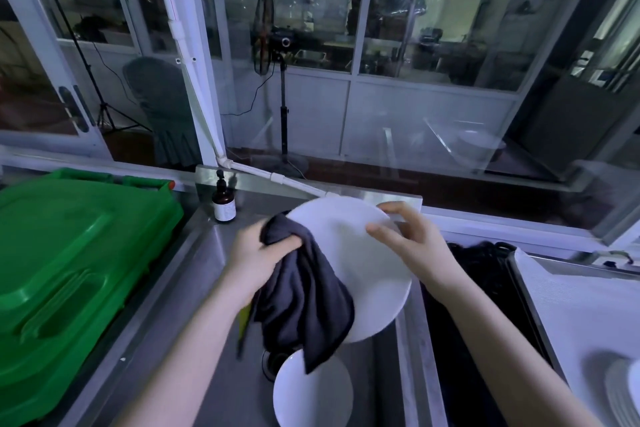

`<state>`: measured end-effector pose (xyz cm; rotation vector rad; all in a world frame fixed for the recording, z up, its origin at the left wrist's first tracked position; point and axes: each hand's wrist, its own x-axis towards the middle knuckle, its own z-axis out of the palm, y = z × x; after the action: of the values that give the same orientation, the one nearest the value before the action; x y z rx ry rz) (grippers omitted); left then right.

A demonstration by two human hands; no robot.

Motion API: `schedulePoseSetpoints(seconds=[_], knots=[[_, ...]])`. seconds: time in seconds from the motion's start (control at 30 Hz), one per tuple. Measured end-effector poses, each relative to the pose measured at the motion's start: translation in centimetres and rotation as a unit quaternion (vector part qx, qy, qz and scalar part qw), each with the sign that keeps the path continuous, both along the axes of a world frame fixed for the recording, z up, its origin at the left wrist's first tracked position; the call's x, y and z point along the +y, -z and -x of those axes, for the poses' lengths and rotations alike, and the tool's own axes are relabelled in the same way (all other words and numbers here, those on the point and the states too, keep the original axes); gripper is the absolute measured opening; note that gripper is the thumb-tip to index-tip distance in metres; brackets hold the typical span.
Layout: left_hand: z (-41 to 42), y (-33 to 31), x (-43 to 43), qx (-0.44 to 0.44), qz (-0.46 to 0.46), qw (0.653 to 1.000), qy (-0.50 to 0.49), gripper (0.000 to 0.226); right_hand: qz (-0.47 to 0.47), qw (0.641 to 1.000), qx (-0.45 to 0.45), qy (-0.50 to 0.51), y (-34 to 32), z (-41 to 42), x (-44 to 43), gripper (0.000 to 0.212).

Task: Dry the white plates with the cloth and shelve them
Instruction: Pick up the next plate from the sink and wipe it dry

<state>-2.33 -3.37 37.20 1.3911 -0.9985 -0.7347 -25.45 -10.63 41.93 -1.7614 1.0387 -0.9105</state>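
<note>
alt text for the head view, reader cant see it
Over a steel sink, a person's right hand holds a white plate by its rim while the left hand grips a dark grey cloth against it. A second white plate lies in the sink below; a green bin stands at left.

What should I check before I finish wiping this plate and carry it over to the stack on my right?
1. Right hand grip on the held plate: ok, thumb on the face, fingers round the far rim.
2. Left hand grip on the cloth: ok, bunched against the plate's left side.
3. Held plate dry: cannot tell.
4. Stack of plates in view on the right: ok, though partly cut off by the frame.
5. Sink cleared: not ok, a second plate lies in it.
6. Cloth tail clear of that second plate: cannot tell.
</note>
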Motion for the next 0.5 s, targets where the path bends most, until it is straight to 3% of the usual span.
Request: schedulePoseSetpoints(seconds=[0.07,0.1,0.17,0.23,0.3,0.37,0.4,0.5], knots=[[0.4,-2.1,-0.4,-0.164,0.03,0.981,0.099,0.031,0.098,0.979,0.16,-0.077,-0.5,-1.0,-0.4,0.028],[0.7,-2.8,-0.6,-0.225,0.033,0.964,0.135,0.033,0.141,0.964,0.199,-0.104,-0.4,-1.5,-0.2,0.037],[0.9,-3.1,-0.7,-0.263,0.028,0.951,0.163,0.034,0.209,0.95,0.203,-0.114,-0.1,-1.8,0.2,0.04],[0.7,-2.0,-0.4,-0.206,0.03,0.969,0.131,0.035,0.221,0.953,0.189,-0.086,0.7,-1.3,0.1,0.044],[0.7,0.0,0.0,-0.065,0.015,0.996,0.061,0.031,0.154,0.978,0.137,-0.018,1.3,-0.4,0.0,0.05],[1.0,1.6,0.5,0.099,-0.029,0.995,0.012,0.021,0.073,0.995,0.037,0.059,2.0,0.1,0.2,0.054],[1.0,2.0,0.5,0.132,-0.048,0.99,0.0,0.017,0.045,0.995,0.004,0.085,2.4,0.2,0.4,0.054],[0.1,1.3,0.0,0.052,-0.043,0.998,0.016,0.019,0.037,0.996,0.021,0.083,2.9,0.1,0.5,0.052]])
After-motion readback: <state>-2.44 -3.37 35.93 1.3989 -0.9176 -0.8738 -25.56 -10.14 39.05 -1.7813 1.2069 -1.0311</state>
